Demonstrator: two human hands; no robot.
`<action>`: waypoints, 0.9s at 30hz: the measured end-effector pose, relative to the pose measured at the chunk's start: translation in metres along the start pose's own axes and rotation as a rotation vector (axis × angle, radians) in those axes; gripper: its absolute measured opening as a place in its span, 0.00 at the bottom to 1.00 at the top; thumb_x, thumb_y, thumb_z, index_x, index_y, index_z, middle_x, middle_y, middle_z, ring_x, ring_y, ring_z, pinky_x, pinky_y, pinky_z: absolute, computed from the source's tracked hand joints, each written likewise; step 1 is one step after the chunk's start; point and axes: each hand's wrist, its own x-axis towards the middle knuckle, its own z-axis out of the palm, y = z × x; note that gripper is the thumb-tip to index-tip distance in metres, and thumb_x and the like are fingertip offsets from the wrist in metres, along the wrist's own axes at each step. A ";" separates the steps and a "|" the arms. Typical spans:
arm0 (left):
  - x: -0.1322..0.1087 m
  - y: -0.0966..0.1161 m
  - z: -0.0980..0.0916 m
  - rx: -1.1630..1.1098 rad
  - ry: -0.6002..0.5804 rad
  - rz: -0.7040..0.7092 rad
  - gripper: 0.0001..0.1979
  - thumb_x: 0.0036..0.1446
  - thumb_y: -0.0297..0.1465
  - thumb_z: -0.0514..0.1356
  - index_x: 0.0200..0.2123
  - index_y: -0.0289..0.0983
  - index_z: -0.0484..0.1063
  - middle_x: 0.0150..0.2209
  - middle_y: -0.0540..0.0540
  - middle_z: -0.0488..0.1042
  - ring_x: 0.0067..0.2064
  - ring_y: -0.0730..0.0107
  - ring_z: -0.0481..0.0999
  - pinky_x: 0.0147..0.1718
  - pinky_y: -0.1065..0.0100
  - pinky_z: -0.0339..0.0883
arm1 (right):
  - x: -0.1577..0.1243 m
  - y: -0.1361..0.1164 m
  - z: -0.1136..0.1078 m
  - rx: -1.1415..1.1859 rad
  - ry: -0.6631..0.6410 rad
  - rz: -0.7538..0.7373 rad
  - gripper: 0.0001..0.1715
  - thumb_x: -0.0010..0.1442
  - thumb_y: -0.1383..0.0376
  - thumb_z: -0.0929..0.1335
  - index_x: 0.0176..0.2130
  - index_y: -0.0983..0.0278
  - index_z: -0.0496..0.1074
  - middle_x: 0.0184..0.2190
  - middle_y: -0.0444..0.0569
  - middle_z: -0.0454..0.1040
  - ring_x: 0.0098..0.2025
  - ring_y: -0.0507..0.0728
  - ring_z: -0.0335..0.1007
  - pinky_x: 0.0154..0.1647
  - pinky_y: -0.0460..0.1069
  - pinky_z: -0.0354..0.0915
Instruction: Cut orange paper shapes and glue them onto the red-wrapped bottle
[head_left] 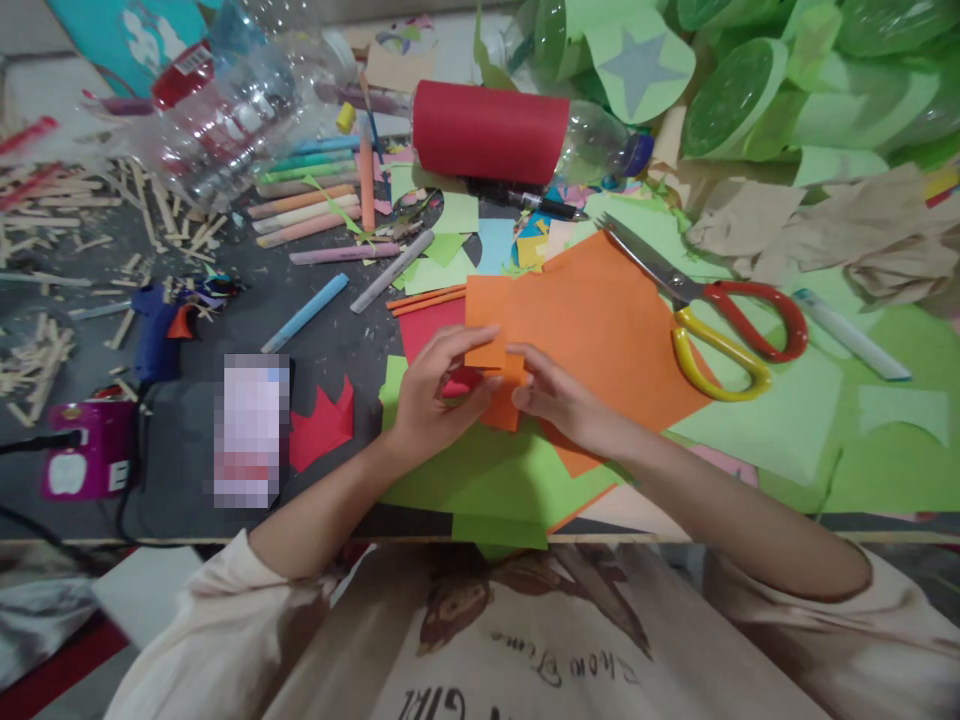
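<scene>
My left hand point(435, 390) pinches a small orange paper piece point(486, 310) between thumb and fingers, above the table's middle. Another part of the orange paper shows below it, and I cannot tell whether it is a fold or a second piece. My right hand point(564, 402) has its fingers closed on the right edge of this lower part. Beneath and to the right lies a large orange sheet point(600, 330) over green paper point(465, 470). Scissors point(681, 290) with one red and one yellow handle rest partly on the sheet, blades apart.
A bottle wrapped in red paper point(491, 130) lies at the back, near green cut bottles point(739, 95). Left are markers point(307, 310), a blue glue gun point(156, 330), a phone point(251, 430), a red paper crown shape point(324, 425) and wooden sticks point(37, 365). Crumpled brown paper point(825, 225) sits right.
</scene>
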 end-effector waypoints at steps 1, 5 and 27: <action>0.000 -0.001 0.001 -0.024 -0.024 -0.013 0.16 0.64 0.34 0.61 0.55 0.41 0.69 0.50 0.42 0.76 0.51 0.68 0.79 0.38 0.75 0.77 | 0.003 0.003 -0.003 0.047 0.034 -0.016 0.29 0.59 0.45 0.70 0.53 0.55 0.63 0.31 0.42 0.69 0.29 0.53 0.71 0.29 0.49 0.70; 0.001 -0.007 0.004 -0.079 -0.096 -0.070 0.16 0.64 0.36 0.60 0.54 0.40 0.70 0.51 0.40 0.75 0.49 0.69 0.79 0.37 0.75 0.77 | 0.007 0.000 -0.016 0.101 0.172 -0.082 0.27 0.54 0.48 0.75 0.46 0.56 0.67 0.32 0.40 0.68 0.28 0.49 0.68 0.31 0.47 0.69; 0.010 -0.004 -0.002 0.171 -0.165 -0.025 0.15 0.67 0.39 0.57 0.50 0.37 0.73 0.47 0.40 0.79 0.51 0.64 0.79 0.48 0.65 0.76 | 0.004 -0.001 -0.021 -0.217 0.371 -0.216 0.15 0.58 0.55 0.72 0.41 0.59 0.69 0.27 0.42 0.71 0.28 0.51 0.68 0.28 0.46 0.64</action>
